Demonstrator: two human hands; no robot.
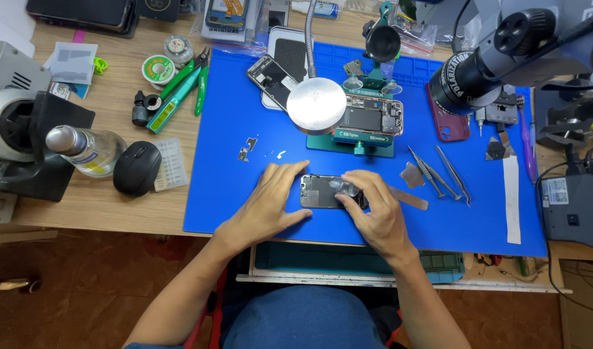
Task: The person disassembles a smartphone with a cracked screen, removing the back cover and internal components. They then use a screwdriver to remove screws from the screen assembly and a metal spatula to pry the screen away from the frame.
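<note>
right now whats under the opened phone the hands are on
The flat blue work mat lies under the small opened phone. The left hand and right hand cover its ends, hiding anything there.
</note>
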